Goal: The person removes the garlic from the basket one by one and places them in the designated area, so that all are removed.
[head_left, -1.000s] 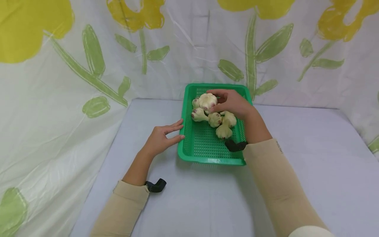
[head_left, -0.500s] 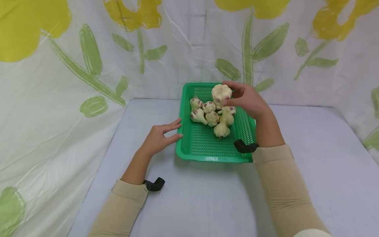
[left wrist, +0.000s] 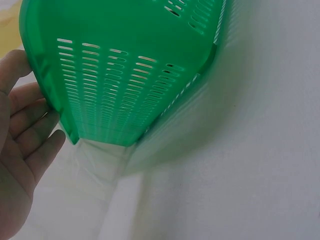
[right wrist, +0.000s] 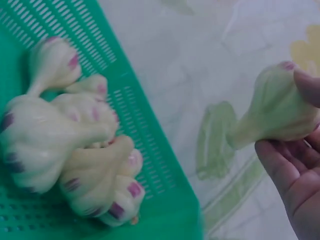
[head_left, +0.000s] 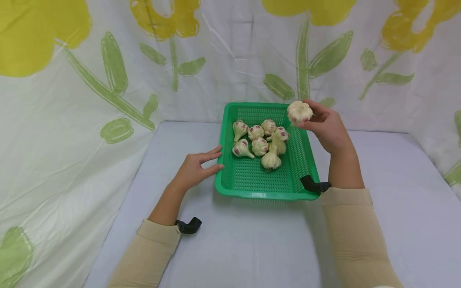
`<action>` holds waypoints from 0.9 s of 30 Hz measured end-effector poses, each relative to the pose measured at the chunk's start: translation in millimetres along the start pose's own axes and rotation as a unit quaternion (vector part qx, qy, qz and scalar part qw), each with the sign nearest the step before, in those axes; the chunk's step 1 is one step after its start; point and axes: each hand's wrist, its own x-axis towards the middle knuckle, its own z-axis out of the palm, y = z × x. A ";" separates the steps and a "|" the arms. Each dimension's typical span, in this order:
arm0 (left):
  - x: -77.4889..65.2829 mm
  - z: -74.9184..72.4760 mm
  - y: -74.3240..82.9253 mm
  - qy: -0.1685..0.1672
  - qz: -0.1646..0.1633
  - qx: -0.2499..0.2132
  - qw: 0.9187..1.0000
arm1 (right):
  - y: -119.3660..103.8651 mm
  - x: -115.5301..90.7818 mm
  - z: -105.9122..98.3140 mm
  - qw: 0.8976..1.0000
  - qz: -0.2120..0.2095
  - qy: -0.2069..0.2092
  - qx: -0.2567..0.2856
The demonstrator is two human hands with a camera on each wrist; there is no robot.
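Observation:
A garlic bulb, cream with purple marks, is pinched between the thumb and fingers of my right hand. It hangs above the far right corner of a green plastic basket. In the right wrist view the held garlic bulb shows its stem pointing down and left, apart from the basket. Several other garlic bulbs lie inside, mostly toward the back and middle. My left hand touches the basket's left rim with its fingertips, fingers fairly straight. In the left wrist view those fingers rest along the rim's outer side.
The basket stands on a table with a pale cloth. Behind and to the left hangs a white sheet printed with yellow flowers and green leaves. A black wrist camera sits on the left wrist, another on the right.
My right hand has lifted the garlic bulb from the pile and carried it right, to above the basket's far right corner. My left hand keeps its place at the left rim.

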 end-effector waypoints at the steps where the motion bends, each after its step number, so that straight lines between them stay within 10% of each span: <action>1: 0.0 0.4 0.4 0.000 0.000 0.000 1.000 | -0.5 -3.0 -3.8 0.999 -0.013 0.006 0.029; 14: -0.8 1.4 -1.9 0.002 0.005 0.015 1.000 | -4.2 -19.5 -46.2 0.968 -0.069 0.065 0.234; 27: 0.6 0.6 -1.9 0.001 0.000 0.002 1.000 | 23.2 -20.7 -86.1 0.975 -0.010 0.118 0.188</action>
